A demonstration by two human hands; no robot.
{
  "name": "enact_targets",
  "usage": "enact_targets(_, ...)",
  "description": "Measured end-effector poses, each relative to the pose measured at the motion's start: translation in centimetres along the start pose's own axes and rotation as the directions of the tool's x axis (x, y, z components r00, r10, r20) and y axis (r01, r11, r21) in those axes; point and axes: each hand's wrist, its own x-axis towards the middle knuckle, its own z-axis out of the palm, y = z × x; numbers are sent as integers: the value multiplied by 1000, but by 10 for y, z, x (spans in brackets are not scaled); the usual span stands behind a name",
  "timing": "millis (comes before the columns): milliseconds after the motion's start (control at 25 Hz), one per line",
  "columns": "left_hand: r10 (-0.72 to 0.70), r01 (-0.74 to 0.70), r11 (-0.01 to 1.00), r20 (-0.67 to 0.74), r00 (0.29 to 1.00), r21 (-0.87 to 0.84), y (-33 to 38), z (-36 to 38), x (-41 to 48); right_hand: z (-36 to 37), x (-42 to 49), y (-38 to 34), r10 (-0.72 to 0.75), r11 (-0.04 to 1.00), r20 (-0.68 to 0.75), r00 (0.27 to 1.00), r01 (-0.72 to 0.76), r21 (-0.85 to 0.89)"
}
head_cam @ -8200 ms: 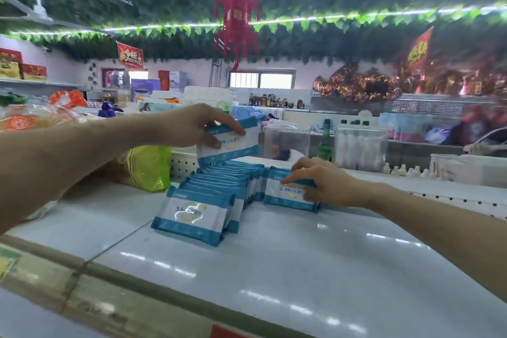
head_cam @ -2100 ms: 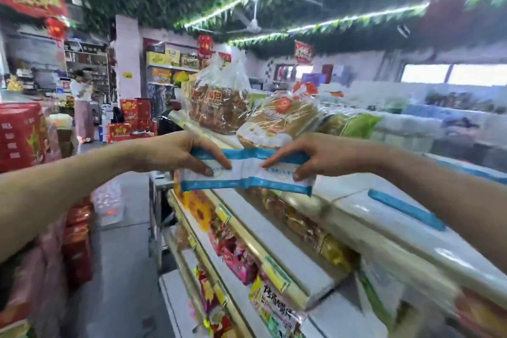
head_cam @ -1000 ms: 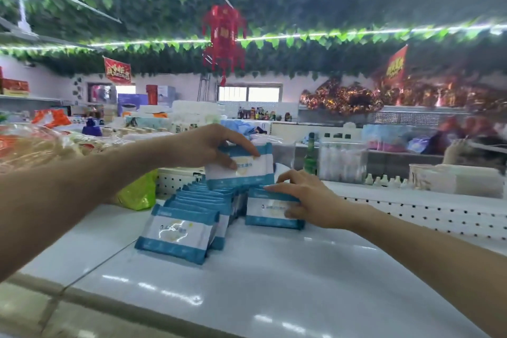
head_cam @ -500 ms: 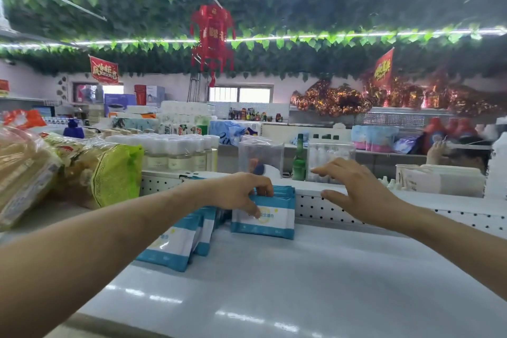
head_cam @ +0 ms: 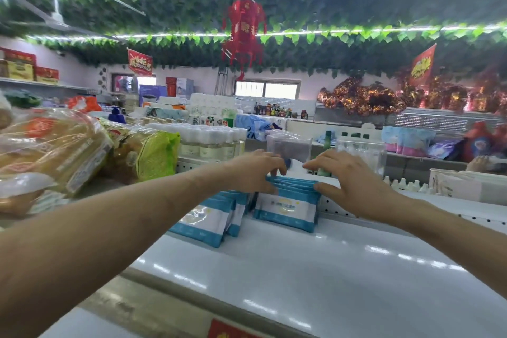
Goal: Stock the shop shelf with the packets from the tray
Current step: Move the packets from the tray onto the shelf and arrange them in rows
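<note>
Two rows of white packets with blue edges stand on the white shelf top (head_cam: pixel 315 263). The right row of packets (head_cam: pixel 285 207) leans against the perforated back panel. My left hand (head_cam: pixel 253 170) grips its upper left corner, thumb in front and fingers over the top. My right hand (head_cam: pixel 348 175) holds the upper right corner the same way, so the row is squeezed between both hands. The left row of packets (head_cam: pixel 204 218) fans toward me, untouched. No tray is in view.
Bagged bread (head_cam: pixel 49 148) and a green-wrapped loaf (head_cam: pixel 153 153) lie on the shelf at left. White-capped bottles (head_cam: pixel 211 140) stand behind the back panel. A clear container (head_cam: pixel 289 145) stands just beyond my hands. A white box (head_cam: pixel 466 185) is at right.
Half a second ago my left hand alone held the right row and my right hand hovered above. Now both hands grip the row's top corners. My head has shifted slightly.
</note>
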Motion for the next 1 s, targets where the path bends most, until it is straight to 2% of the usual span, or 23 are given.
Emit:
enact_targets(200,-184,182,983,-162,969,-28,-32,-60,-123,14,54,-107,-246,954,-36,968,249,167)
enact_targets(320,-318,338,937,-184,930,88,-51,-83,-237,30,84,-203,-475,827,-64,878,470,308)
enact_targets(440,-520,539,833,-155,840,125,-54,-84,-378,55,97,-319,-692,627,-57,720,639,446)
enact_targets(520,-673,679,725,-90,734,114,-43,-68,-473,78,88,-394,-811,508,10,585,696,507)
enact_targets(680,-836,836,547,85,542,53,15,-4,-620,142,38,-497,-927,372,196,321,708,600)
enact_targets(840,-877,926,375,310,366,-33,92,92,-710,207,-42,-550,-937,323,335,100,615,719)
enact_targets(920,-841,947,316,446,306,-55,125,139,-733,242,-85,-556,-916,333,401,-15,530,780)
enact_targets(1000,-778,960,262,569,268,-94,157,181,-748,275,-126,-555,-883,319,446,-145,513,797)
